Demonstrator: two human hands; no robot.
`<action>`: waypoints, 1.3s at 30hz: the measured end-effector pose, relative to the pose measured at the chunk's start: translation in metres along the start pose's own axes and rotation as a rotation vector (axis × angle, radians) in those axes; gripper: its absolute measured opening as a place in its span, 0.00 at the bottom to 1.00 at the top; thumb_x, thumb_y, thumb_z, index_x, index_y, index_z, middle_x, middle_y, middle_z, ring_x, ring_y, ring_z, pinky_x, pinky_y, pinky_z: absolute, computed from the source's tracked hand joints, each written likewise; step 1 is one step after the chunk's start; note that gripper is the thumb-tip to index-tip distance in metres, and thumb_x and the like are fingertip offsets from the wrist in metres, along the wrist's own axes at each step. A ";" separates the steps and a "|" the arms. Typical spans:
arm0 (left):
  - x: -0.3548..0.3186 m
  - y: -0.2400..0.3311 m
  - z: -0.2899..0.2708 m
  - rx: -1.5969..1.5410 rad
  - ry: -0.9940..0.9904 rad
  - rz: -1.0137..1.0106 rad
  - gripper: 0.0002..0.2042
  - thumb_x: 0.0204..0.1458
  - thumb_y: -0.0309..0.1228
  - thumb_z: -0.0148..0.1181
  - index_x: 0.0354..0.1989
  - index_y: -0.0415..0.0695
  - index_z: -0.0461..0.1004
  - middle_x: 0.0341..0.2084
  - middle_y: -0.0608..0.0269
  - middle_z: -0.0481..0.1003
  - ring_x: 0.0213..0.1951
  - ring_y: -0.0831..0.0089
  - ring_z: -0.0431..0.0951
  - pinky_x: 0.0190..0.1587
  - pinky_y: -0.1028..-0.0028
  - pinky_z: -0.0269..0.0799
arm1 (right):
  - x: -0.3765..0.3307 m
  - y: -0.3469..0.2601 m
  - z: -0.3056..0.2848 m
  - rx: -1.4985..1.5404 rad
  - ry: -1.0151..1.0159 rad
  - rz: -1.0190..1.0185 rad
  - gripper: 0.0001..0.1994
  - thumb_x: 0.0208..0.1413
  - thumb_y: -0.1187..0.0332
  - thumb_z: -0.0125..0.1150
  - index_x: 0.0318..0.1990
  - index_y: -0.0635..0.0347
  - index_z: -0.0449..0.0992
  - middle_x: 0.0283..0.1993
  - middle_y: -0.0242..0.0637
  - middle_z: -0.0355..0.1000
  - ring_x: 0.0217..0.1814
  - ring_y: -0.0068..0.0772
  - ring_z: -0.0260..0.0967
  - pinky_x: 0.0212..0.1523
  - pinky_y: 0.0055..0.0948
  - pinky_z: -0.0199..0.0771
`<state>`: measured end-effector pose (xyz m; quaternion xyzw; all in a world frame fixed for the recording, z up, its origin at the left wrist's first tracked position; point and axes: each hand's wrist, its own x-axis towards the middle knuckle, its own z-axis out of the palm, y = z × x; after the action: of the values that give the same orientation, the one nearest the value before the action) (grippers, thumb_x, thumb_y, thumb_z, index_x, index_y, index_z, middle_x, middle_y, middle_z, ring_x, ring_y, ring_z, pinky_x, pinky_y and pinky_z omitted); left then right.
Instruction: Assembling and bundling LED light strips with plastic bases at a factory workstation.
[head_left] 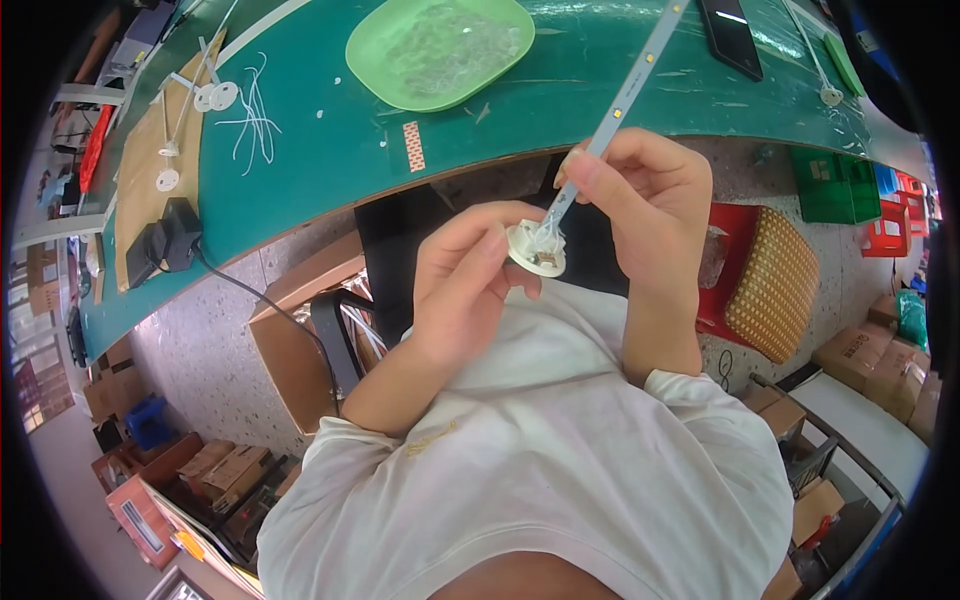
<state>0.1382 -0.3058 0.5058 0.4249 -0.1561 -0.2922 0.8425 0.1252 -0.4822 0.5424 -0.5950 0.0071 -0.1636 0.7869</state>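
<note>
My left hand (462,275) pinches a round white end cap (537,252) by its rim, just past the near edge of the green table. Clear wires or film bunch up on the cap's open face. A long, narrow LED strip (622,105) slants up and away to the right from the cap. Thumb and fingers of my right hand (650,190) are closed on the strip a little above its lower end. That end meets the cap; whether it is fastened there I cannot tell.
On the green table (310,150) are a green bowl (440,50) of clear pieces, white wires (255,115), finished-looking strips with round caps (168,180), a black power adapter (180,235) and a phone (730,38). A red chair (770,285) and an open carton (285,350) stand below.
</note>
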 end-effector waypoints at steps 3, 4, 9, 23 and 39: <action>0.003 -0.003 -0.002 -0.005 -0.019 0.018 0.20 0.64 0.39 0.46 0.53 0.33 0.67 0.45 0.49 0.75 0.42 0.67 0.77 0.39 0.69 0.74 | 0.003 0.001 -0.001 0.043 -0.005 0.016 0.02 0.53 0.80 0.62 0.31 0.71 0.77 0.31 0.42 0.76 0.31 0.25 0.72 0.33 0.21 0.72; 0.004 -0.003 -0.003 -0.015 -0.048 0.011 0.19 0.64 0.38 0.47 0.54 0.34 0.67 0.45 0.50 0.75 0.43 0.68 0.77 0.43 0.68 0.73 | 0.003 0.002 -0.001 0.031 0.002 0.025 0.02 0.53 0.80 0.62 0.32 0.71 0.77 0.31 0.42 0.76 0.32 0.26 0.72 0.34 0.22 0.71; 0.005 0.001 0.000 0.037 -0.044 0.019 0.15 0.62 0.33 0.50 0.53 0.37 0.69 0.42 0.59 0.74 0.43 0.75 0.74 0.45 0.73 0.70 | 0.008 0.001 0.003 0.059 -0.001 0.062 0.03 0.52 0.81 0.61 0.34 0.72 0.77 0.32 0.41 0.76 0.34 0.26 0.72 0.38 0.24 0.70; 0.000 0.015 -0.012 -0.074 -0.226 -0.050 0.19 0.62 0.31 0.54 0.59 0.39 0.66 0.51 0.58 0.74 0.49 0.76 0.73 0.50 0.76 0.69 | 0.010 -0.011 0.020 0.058 -0.198 -0.035 0.02 0.50 0.86 0.60 0.30 0.73 0.76 0.31 0.43 0.76 0.26 0.24 0.71 0.24 0.22 0.71; -0.014 0.027 -0.007 0.323 -0.078 0.290 0.15 0.58 0.27 0.57 0.53 0.35 0.70 0.42 0.57 0.78 0.43 0.70 0.79 0.50 0.70 0.71 | 0.011 -0.014 0.048 -0.046 -0.297 0.010 0.01 0.52 0.83 0.63 0.30 0.72 0.77 0.26 0.39 0.74 0.22 0.20 0.67 0.20 0.19 0.64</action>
<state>0.1406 -0.2800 0.5237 0.5161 -0.2926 -0.1554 0.7899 0.1418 -0.4438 0.5710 -0.6305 -0.1024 -0.0697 0.7662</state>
